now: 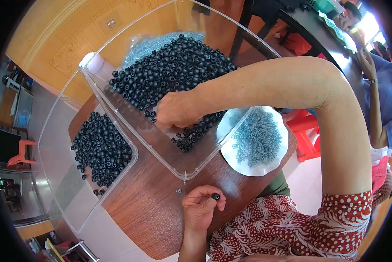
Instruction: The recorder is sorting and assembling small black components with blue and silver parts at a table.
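Observation:
In my left hand (200,205), near the table's front edge, a small round black cap (216,197) is pinched between thumb and fingers. My right hand (177,110) reaches across into a clear plastic bin (185,175), curled in among a large heap of black caps (178,65). Its fingertips point down and are mostly hidden, so whatever they grip does not show. Just right of the bin, a white wavy-rimmed plate (283,150) bears a pile of small clear pieces (259,137). Two tiny clear-grey pieces (179,191) lie on the table by my left hand.
Another clear bin (134,153) at left holds more black caps (102,150). Behind the heap is a clear bag (152,43) of clear pieces; a white bottle (97,65) stands beside it. The brown wooden table (148,214) has a red stool (304,135) to its right. People sit farther right.

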{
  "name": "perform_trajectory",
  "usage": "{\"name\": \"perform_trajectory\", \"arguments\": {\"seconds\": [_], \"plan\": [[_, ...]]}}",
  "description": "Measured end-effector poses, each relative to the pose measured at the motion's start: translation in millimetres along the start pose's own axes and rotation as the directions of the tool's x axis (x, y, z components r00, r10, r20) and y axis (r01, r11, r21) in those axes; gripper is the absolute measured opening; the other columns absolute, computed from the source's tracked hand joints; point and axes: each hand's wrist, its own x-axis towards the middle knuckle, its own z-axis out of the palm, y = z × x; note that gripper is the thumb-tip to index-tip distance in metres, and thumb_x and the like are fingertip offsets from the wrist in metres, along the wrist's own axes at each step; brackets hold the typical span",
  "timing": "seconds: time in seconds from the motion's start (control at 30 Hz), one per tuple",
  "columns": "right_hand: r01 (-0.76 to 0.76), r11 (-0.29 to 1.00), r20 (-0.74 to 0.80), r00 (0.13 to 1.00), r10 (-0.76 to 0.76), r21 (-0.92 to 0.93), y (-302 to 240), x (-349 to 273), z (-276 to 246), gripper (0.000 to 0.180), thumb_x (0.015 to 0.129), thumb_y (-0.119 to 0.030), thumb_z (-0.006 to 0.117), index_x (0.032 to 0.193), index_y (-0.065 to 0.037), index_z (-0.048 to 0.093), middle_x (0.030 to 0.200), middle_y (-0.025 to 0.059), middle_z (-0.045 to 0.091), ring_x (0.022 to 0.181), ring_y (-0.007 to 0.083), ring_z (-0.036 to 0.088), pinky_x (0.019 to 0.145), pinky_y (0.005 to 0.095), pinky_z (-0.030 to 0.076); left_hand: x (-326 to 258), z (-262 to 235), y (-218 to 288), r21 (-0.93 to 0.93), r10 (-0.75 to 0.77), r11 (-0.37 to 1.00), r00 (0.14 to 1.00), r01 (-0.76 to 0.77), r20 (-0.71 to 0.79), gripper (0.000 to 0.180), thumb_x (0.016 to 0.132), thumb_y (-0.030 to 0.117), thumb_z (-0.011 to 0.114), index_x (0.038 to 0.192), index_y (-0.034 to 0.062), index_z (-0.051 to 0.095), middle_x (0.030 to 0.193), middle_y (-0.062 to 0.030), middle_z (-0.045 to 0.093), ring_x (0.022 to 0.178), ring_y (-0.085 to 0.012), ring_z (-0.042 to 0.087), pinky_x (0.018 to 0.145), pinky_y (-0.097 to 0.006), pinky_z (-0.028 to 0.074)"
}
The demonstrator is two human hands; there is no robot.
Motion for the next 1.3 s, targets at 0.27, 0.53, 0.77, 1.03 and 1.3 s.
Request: {"name": "perform_trajectory", "arguments": {"seconds": [0.27,0.53,0.77,1.03,1.3], "plan": [[0.119,0.950,-0.147,0.975,-0.166,-0.289,12.7,-0.8,29.0,0.007,0.069,-0.014,0.062,0.069,-0.009,0.065,0.072,0.0118,0.063,0.079,0.0307,0.062,0.065,0.0391,0.050,2.6,0.5,2.1,0.004,0.018,1.000,0.999,-0.018,0.033,0.026,0.075,0.011,0.070,0.092,-0.0054,0.060,0.080,-0.0159,0.061,0.063,-0.0209,0.056,0.054,-0.031,0.045],[-0.041,0.924,-0.388,0.899,0.200,0.381,-22.7,-47.6,-49.1,0.008,0.071,-0.003,0.062,0.078,0.001,0.060,0.064,0.0104,0.059,0.064,0.0172,0.060,0.060,0.0312,0.047,-2.5,-2.9,2.0,0.028,0.079,0.996,0.997,-0.079,0.000,0.024,0.076,0.013,0.071,0.091,-0.0026,0.059,0.078,-0.0143,0.060,0.059,-0.0194,0.054,0.051,-0.031,0.043],[0.167,0.454,-0.353,0.863,0.363,0.875,-112.1,-122.0,-34.6,0.014,0.076,0.002,0.065,0.090,0.002,0.063,0.078,0.0032,0.063,0.074,0.0066,0.058,0.068,0.0223,0.048,-9.5,-2.3,2.3,-0.029,0.094,0.995,0.995,-0.093,0.025,0.021,0.077,0.009,0.068,0.092,-0.0033,0.060,0.082,-0.0150,0.062,0.063,-0.0191,0.055,0.055,-0.031,0.044],[0.203,0.074,-0.215,0.875,0.433,0.976,-155.9,-135.4,26.2,0.013,0.078,0.004,0.065,0.090,0.002,0.062,0.086,0.0029,0.062,0.081,0.0074,0.057,0.072,0.0211,0.047,-35.6,20.9,-1.4,-0.133,0.180,0.976,0.983,-0.173,0.041,0.024,0.079,0.012,0.067,0.095,-0.0033,0.058,0.084,-0.0138,0.062,0.064,-0.0180,0.055,0.055,-0.028,0.043],[0.269,0.179,-0.321,0.847,0.423,0.946,-172.8,-127.1,55.8,0.012,0.076,0.004,0.066,0.087,0.001,0.063,0.085,0.0026,0.059,0.080,0.0072,0.056,0.069,0.0205,0.045,-48.5,22.6,-12.2,-0.190,0.176,0.966,0.984,-0.178,-0.029,0.023,0.082,0.011,0.064,0.100,-0.0019,0.057,0.082,-0.0131,0.063,0.064,-0.0167,0.055,0.055,-0.029,0.041]]}}
